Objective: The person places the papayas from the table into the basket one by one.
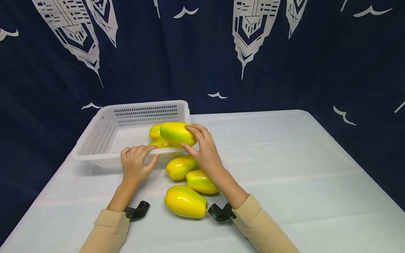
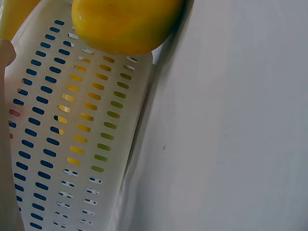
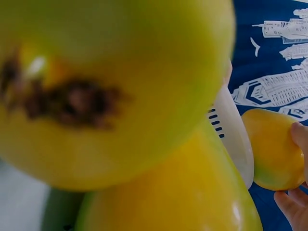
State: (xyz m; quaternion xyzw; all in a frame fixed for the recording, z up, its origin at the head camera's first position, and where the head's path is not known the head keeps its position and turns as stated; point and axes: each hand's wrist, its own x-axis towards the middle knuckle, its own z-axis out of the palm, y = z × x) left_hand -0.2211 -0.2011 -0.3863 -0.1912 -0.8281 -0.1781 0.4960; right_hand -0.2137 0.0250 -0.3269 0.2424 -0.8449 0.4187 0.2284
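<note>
one yellow-green fruit (image 1: 174, 133) is held above the right end of a white basket (image 1: 105, 116), near its near rim; the right hand (image 1: 205, 151) has thumb and fingers clamped on it. two fruits (image 1: 155, 133) lie inside below. left hand (image 1: 136, 164): fingers curled over the near rim. the basket occupies the tabletop (image 1: 300, 168) toward its far left corner; three loose fruits (image 1: 186, 202) trail toward the near edge. beyond the far edge hangs a printed dark blue cloth (image 1: 190, 59).
</note>
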